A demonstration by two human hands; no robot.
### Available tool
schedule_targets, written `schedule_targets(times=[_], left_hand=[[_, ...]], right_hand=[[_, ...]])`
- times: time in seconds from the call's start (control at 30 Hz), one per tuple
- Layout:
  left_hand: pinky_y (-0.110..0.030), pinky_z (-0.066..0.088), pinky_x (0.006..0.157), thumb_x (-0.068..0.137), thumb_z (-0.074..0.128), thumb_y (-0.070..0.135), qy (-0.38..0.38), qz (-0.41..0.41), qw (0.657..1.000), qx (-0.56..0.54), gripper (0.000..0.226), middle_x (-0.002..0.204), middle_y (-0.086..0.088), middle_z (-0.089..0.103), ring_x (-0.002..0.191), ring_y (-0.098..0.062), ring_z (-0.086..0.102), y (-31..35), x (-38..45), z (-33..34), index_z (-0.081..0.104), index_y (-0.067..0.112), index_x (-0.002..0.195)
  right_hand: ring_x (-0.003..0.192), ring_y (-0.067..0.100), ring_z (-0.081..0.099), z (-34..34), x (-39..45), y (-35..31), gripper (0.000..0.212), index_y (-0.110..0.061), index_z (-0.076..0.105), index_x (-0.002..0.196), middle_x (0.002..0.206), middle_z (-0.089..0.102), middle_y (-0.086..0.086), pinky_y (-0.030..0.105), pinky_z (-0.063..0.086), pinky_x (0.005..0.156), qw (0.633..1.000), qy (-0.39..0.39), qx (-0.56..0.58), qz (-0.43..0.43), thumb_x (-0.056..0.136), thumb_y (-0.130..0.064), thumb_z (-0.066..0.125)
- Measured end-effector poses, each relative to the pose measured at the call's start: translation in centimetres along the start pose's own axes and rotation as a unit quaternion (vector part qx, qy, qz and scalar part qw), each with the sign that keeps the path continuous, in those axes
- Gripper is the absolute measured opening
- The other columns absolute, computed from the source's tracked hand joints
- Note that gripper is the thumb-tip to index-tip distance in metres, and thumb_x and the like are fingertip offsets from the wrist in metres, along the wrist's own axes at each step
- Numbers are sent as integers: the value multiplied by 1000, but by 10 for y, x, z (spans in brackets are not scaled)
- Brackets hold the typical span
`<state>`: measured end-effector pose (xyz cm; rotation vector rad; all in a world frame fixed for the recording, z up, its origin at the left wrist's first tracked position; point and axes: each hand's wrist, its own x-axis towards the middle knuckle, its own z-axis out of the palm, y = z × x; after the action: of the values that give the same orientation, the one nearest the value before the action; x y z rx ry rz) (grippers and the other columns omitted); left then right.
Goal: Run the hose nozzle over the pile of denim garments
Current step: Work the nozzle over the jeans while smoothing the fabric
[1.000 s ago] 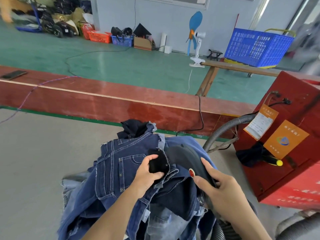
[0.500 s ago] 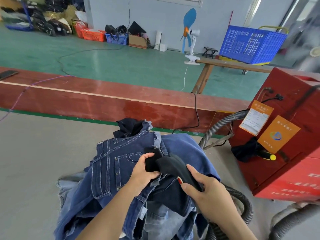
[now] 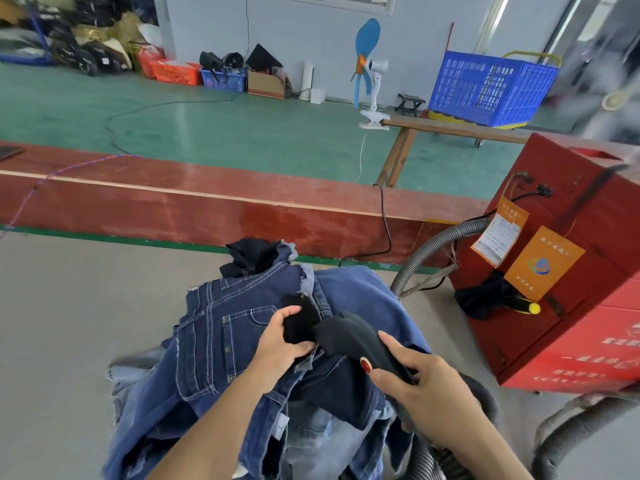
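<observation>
— What's the room like?
— A workshop: green floor (image 3: 207,133) beyond a red ledge (image 3: 173,206), and a grey table (image 3: 69,323) with a pile of denim garments (image 3: 225,341) heaped on it.
— And the hands?
— The right hand (image 3: 426,393) grips the black hose nozzle (image 3: 349,336), which lies on top of the pile. The left hand (image 3: 280,344) pinches a dark fabric flap (image 3: 299,323) at the nozzle's tip. The grey hose (image 3: 433,244) leads to a red machine (image 3: 571,271) on the right.

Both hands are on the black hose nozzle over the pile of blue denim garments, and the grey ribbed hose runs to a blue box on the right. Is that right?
Not quite: the head view shows the box is red, not blue. Otherwise correct: the left hand and right hand hold the black hose nozzle over the pile of blue denim garments, with the grey ribbed hose.
</observation>
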<state>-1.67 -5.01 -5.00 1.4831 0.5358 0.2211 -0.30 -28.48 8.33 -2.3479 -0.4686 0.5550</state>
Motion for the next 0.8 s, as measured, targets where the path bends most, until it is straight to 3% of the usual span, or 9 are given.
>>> schedule_targets(times=[0.07, 0.13, 0.17, 0.27, 0.4, 0.53, 0.63, 0.73, 0.8], left_hand=[[-22, 52, 83, 73, 74, -13, -2, 1, 1000, -2, 67, 118, 0, 64, 107, -14, 62, -1, 1, 0, 51, 33, 117], [-14, 51, 74, 74, 74, -12, -3, 4, 1000, 4, 67, 116, 1, 64, 104, -10, 62, -1, 1, 0, 51, 33, 117], [-11, 50, 71, 74, 74, -11, -1, 6, 1000, 10, 66, 115, 2, 64, 103, -9, 62, -1, 0, 0, 51, 34, 116], [-8, 47, 69, 75, 76, -3, 7, 9, 1000, 29, 62, 112, 8, 63, 104, -8, 60, 1, -1, -1, 51, 36, 116], [-13, 47, 75, 79, 78, 11, 17, 5, 1000, 17, 49, 113, 11, 62, 103, -2, 59, 3, -3, 1, 53, 38, 112], [-14, 48, 74, 76, 79, 7, 31, 10, 999, 43, 56, 111, 12, 61, 100, -2, 59, 4, -4, 5, 51, 39, 111], [-14, 49, 73, 74, 80, 3, 33, 10, 998, 54, 59, 110, 11, 62, 99, -4, 60, 6, -5, 6, 51, 39, 109], [-9, 49, 65, 74, 80, 3, 31, 18, 997, 73, 57, 107, 13, 62, 95, 1, 59, 6, -5, 7, 50, 40, 106], [-8, 48, 65, 74, 79, 3, 30, 21, 996, 80, 56, 107, 12, 63, 94, 2, 60, 5, -5, 7, 51, 40, 105]], right_hand=[[67, 1, 65, 4, 3, 0, 52, -58, 45, 130, 87, 67, -28, 24, 54, 71, 1000, 1, -1, -3, 83, -51, 64], [90, -6, 59, 8, 8, -4, 55, -59, 42, 133, 106, 64, -33, 21, 49, 80, 999, 22, -20, -17, 81, -56, 62], [93, -8, 55, 10, 11, -7, 56, -60, 40, 133, 105, 62, -34, 19, 46, 80, 999, 33, -23, -24, 81, -57, 62], [92, -3, 59, 7, 20, -14, 56, -58, 41, 134, 94, 60, -33, 21, 47, 78, 998, 52, 5, -26, 82, -57, 63], [77, 0, 60, -7, 18, -5, 57, -56, 45, 133, 96, 63, -32, 22, 49, 74, 996, 82, 35, -14, 80, -55, 66], [55, -4, 48, -9, 12, 6, 55, -57, 46, 130, 60, 56, -28, 24, 50, 71, 999, 40, 26, -9, 79, -52, 67], [50, 1, 54, -6, 13, 6, 55, -59, 43, 132, 53, 55, -26, 25, 53, 72, 1000, 4, -16, -4, 82, -52, 64], [53, -1, 58, 1, 16, 0, 54, -63, 39, 131, 57, 56, -34, 19, 47, 62, 999, 12, -46, -6, 82, -57, 60], [69, -1, 57, 6, 21, -7, 56, -63, 36, 133, 78, 61, -33, 15, 42, 62, 997, 35, -70, -14, 82, -61, 58]])
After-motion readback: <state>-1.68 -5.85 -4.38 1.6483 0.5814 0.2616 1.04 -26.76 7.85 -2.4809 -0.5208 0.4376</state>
